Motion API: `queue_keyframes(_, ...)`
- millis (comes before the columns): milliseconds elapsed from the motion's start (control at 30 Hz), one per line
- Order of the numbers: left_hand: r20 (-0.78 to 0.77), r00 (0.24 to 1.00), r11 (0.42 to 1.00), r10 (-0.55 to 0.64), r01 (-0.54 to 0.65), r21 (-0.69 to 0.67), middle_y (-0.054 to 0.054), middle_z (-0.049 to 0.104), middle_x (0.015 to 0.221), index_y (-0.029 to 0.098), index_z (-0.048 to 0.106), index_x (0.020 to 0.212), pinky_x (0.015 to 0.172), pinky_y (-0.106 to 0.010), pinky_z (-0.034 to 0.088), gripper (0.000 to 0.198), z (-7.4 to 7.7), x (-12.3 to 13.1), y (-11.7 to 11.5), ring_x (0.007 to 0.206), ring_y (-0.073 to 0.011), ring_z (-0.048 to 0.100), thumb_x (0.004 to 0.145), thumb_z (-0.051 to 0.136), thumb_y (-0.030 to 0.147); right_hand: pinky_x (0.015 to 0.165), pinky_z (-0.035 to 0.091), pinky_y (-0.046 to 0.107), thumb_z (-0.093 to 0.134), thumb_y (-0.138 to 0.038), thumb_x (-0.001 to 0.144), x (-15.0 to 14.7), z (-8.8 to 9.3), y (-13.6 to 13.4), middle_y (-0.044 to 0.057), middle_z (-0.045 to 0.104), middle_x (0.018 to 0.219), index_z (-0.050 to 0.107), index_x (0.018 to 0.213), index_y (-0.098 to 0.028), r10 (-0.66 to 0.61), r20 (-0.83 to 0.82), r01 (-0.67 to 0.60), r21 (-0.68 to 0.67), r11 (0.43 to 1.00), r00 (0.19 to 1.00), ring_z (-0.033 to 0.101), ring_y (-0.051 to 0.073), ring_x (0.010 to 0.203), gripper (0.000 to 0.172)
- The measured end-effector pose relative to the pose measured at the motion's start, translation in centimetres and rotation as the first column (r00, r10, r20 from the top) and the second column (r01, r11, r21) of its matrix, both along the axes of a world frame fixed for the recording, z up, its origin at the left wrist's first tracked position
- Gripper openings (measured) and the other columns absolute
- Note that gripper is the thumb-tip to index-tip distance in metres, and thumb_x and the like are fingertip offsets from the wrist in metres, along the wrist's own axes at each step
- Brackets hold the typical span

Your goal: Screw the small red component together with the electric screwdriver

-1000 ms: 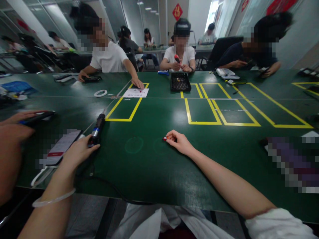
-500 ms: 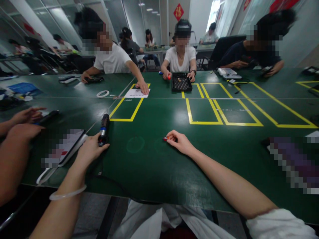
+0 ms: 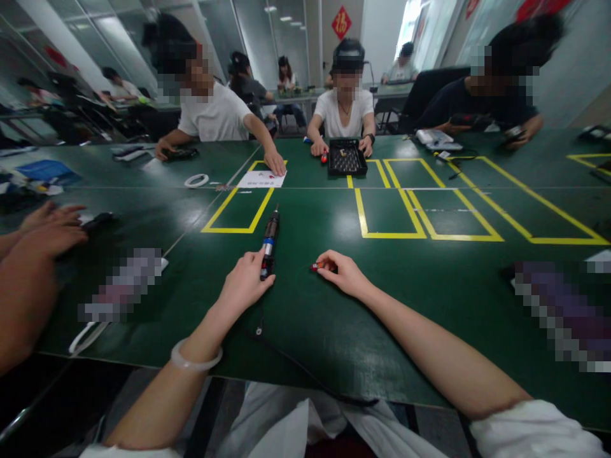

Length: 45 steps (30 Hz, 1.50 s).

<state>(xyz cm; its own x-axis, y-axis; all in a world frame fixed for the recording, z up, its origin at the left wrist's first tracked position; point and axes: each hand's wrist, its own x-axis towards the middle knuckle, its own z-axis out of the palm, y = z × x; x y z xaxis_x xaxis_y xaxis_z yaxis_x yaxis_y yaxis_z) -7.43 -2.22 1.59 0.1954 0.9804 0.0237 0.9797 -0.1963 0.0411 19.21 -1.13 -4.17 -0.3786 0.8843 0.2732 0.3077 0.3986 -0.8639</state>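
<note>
My left hand (image 3: pixel 245 283) is closed round the rear of a black corded electric screwdriver (image 3: pixel 270 238), which lies on the green table (image 3: pixel 305 318) with its tip pointing away from me. My right hand (image 3: pixel 344 272) rests on the table a short way to the right, its fingertips pinched on a small red part (image 3: pixel 317 266). The tool's black cord (image 3: pixel 286 356) trails back over the table edge towards my lap. A pale bangle sits on my left wrist.
Yellow taped rectangles (image 3: pixel 386 213) mark the table beyond my hands. A black parts tray (image 3: pixel 347 159) stands before the person opposite. A paper sheet (image 3: pixel 261 179) lies under another person's hand. A co-worker's hands (image 3: pixel 42 235) and a phone (image 3: pixel 119 283) are at my left.
My left hand has slid the screwdriver rightward across the table, from beside the phone to just left of my right hand. My right hand has stayed put with the red part.
</note>
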Motion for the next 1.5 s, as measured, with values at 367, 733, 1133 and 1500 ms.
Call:
queue_keyframes(367,0.033,0.985,0.985,-0.170,0.168,0.042,-0.015,0.054,0.114,0.018,0.043,0.135,0.077,-0.036,0.050,0.058,-0.4,8.5,0.1,0.103,-0.0297,0.055,0.082,0.058,0.039,0.068,0.043,0.026,0.058,-0.017,0.082,0.2,-0.2,0.4,0.000,0.059,0.081,0.058,0.093,-0.019,-0.142,0.076,0.136,0.081,0.987,0.987,0.055,0.014,0.070,0.010)
queue_keyframes(733,0.078,0.981,0.983,-0.179,0.175,0.061,-0.015,0.054,0.115,0.017,0.043,0.135,0.080,-0.037,0.048,0.057,-0.4,9.5,-0.3,0.103,-0.0291,0.054,0.083,0.057,0.037,0.068,0.043,0.026,0.059,-0.016,0.083,0.2,-0.4,0.5,0.001,0.060,0.083,0.059,0.094,-0.019,-0.126,0.088,0.117,0.092,0.989,0.988,0.055,0.014,0.071,0.011)
queue_keyframes(1133,0.087,0.981,0.981,-0.174,0.165,0.101,-0.011,0.054,0.116,0.020,0.036,0.141,0.083,-0.033,0.048,0.063,-1.3,9.3,-0.3,0.105,-0.0254,0.053,0.085,0.056,0.040,0.076,0.044,0.028,0.063,-0.015,0.084,0.0,-0.1,0.5,0.003,0.059,0.093,0.061,0.094,-0.020,-0.135,0.193,0.101,0.176,0.979,0.972,0.056,0.016,0.084,0.011)
queue_keyframes(1500,0.101,0.982,0.983,-0.157,0.146,0.108,-0.010,0.052,0.120,0.022,0.037,0.140,0.077,-0.032,0.048,0.060,-1.5,9.2,-0.4,0.104,-0.0250,0.054,0.086,0.054,0.044,0.083,0.048,0.030,0.059,-0.016,0.089,0.1,-0.1,-0.1,0.005,0.063,0.094,0.067,0.097,-0.019,-0.100,0.216,0.046,0.242,0.969,0.971,0.060,0.017,0.089,0.012)
